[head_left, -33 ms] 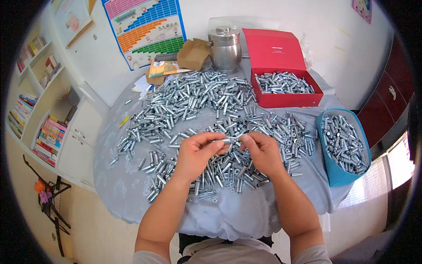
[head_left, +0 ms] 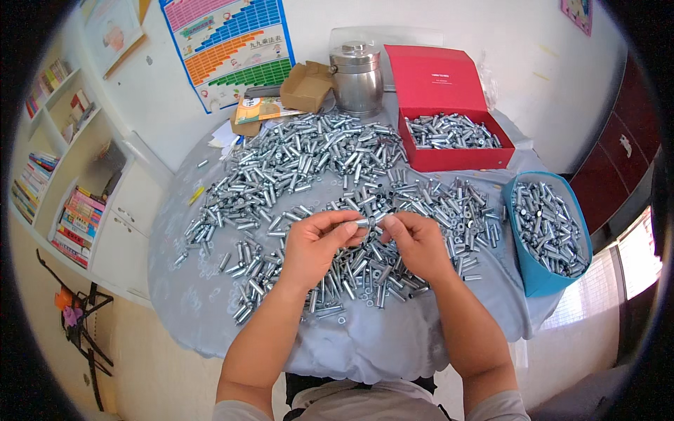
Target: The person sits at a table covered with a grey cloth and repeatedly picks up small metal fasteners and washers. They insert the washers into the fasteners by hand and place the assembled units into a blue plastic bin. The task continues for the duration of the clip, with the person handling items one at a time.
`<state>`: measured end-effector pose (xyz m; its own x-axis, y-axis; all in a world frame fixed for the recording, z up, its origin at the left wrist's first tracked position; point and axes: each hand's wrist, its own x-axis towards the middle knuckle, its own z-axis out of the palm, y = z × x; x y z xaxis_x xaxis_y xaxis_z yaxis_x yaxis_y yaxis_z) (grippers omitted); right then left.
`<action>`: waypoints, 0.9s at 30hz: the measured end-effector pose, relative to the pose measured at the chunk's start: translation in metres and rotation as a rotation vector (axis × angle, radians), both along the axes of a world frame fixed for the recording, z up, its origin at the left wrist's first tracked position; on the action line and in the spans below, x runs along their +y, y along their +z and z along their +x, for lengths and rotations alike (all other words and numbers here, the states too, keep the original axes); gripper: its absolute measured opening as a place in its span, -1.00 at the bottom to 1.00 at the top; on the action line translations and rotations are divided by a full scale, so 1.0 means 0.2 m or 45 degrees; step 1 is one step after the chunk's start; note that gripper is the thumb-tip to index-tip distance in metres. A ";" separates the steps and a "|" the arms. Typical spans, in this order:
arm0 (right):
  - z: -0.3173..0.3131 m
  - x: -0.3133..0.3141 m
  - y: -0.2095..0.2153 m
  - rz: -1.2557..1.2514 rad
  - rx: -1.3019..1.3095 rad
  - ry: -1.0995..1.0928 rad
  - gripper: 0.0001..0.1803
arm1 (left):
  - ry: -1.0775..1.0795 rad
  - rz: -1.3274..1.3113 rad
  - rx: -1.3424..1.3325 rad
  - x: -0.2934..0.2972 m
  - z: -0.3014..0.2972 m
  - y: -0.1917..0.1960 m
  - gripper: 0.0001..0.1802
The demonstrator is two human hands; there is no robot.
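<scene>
Between my hands is a small shiny metal expansion bolt (head_left: 364, 223), held over the middle of the table. My left hand (head_left: 313, 242) pinches its left end between thumb and fingers. My right hand (head_left: 415, 242) closes its thumb and fingertips at the other end, by a ring-like piece; whether that is a washer or a nut is too small to tell. Beneath and around both hands spreads a big loose pile of similar metal bolts and sleeves (head_left: 316, 151). Loose washers and nuts (head_left: 463, 235) lie among them right of my right hand.
A red open box (head_left: 460, 160) full of bolts stands at the back right, a blue bin (head_left: 544, 281) of bolts at the right edge. Behind the pile are a steel pot (head_left: 357, 81), a cardboard box (head_left: 307, 85) and papers. A grey cloth (head_left: 203, 316) covers the round table.
The view has shifted very slightly. Both hands keep the same hold on the bolt.
</scene>
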<state>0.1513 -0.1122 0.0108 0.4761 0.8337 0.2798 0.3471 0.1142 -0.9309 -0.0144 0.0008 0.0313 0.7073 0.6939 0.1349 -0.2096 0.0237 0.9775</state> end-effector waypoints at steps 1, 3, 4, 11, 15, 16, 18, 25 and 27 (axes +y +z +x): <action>0.00 0.00 0.00 -0.011 0.012 0.037 -0.69 | 0.006 0.019 0.014 -0.01 0.02 -0.02 -0.77; 0.01 0.00 0.00 -0.033 0.037 0.112 -0.69 | 0.018 0.058 0.042 -0.02 0.04 -0.04 -0.78; 0.01 0.00 0.00 -0.032 0.076 0.114 -0.70 | 0.021 0.040 0.024 -0.03 0.04 -0.06 -0.79; 0.01 -0.01 0.03 -0.191 0.299 0.122 -0.73 | 0.023 0.168 0.159 0.00 0.01 -0.11 -0.81; 0.01 0.00 0.03 -0.159 0.475 0.153 -0.85 | 0.021 0.047 0.110 0.00 0.00 -0.12 -0.78; 0.01 0.00 0.03 -0.098 0.386 0.183 -0.84 | 0.016 0.014 0.090 0.00 0.00 -0.12 -0.77; 0.00 0.01 0.01 0.015 0.384 0.153 -0.83 | 0.011 -0.011 0.056 0.01 -0.01 -0.12 -0.77; 0.03 0.00 -0.03 -0.115 0.209 0.166 -0.76 | 0.037 -0.051 0.036 0.00 0.00 -0.14 -0.78; 0.02 0.00 -0.02 -0.043 0.251 0.156 -0.78 | 0.048 -0.068 0.018 0.00 0.00 -0.15 -0.78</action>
